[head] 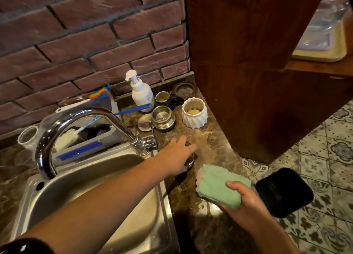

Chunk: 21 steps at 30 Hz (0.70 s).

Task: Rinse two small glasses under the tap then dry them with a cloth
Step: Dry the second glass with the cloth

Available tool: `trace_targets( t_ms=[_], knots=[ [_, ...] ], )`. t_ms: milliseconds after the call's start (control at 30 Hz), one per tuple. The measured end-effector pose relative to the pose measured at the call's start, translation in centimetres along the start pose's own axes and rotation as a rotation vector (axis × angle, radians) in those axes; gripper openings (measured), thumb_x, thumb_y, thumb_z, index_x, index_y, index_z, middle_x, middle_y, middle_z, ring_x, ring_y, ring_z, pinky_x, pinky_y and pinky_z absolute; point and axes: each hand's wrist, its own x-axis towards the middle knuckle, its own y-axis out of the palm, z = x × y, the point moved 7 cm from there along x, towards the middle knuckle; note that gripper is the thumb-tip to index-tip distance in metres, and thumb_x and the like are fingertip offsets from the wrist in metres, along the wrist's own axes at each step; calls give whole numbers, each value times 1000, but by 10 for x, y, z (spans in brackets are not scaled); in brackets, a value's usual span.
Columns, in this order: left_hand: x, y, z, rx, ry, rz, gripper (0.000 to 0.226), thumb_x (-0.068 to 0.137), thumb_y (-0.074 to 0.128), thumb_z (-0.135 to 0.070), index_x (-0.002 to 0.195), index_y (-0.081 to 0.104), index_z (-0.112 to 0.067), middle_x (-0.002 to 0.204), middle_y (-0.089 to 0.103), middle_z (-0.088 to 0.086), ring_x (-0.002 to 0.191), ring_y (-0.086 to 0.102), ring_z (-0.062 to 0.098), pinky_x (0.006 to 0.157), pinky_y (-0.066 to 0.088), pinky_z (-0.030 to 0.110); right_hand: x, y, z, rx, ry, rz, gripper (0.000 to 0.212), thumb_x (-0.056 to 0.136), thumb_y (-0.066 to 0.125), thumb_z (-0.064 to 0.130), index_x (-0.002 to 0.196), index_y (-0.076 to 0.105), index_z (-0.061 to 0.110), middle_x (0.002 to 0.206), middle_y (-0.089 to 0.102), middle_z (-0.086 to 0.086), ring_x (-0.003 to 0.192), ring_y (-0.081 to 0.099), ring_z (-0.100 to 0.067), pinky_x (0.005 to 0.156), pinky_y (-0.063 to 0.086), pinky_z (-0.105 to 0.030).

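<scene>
Left hand (176,154) covers small clear glass (191,160) on brown marble counter (215,145); grip unclear. Right hand (246,198) clutches folded green cloth (217,185). Curved chrome tap (91,118) not running. Rinsing likely over, drying pending; second glass unidentified.

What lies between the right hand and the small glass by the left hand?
The green cloth, held by the right hand, then a bare strip of counter before the glass. Head view.
</scene>
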Motion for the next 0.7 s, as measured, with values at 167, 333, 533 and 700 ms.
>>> trace_targets(
  t_ms=[167, 333, 533, 700],
  knots=[
    [-10, -4, 1, -135, -20, -32, 68, 85, 76, -19, 142, 41, -35, 142, 30, 6, 134, 35, 31, 108, 44, 44, -7, 13, 3, 22, -67, -30, 22, 98, 42, -2, 114, 57, 4, 113, 68, -23, 106, 63, -41, 70, 62, -48],
    [-50, -38, -6, -345, 7, -67, 66, 80, 80, -27, 138, 49, -35, 125, 41, 1, 105, 54, 20, 95, 52, 38, -29, 29, 10, -208, -337, -16, 31, 97, 52, 5, 127, 61, 9, 118, 73, -16, 110, 69, -35, 93, 54, -47],
    [-129, -81, -34, -494, 77, -213, 59, 77, 84, -28, 127, 52, -29, 123, 55, -4, 107, 58, 17, 91, 52, 38, -94, 98, -2, -766, -832, 179, 43, 93, 62, 43, 135, 57, 33, 137, 62, 15, 132, 53, -5, 114, 39, -37],
    [-196, -95, -44, -506, 87, -273, 59, 77, 85, -23, 127, 55, -28, 116, 59, -9, 95, 58, 6, 82, 53, 28, -123, 126, -24, -951, -885, 275, 57, 84, 45, 67, 138, 46, 49, 136, 57, 23, 129, 50, 7, 107, 43, -24]
  ],
)
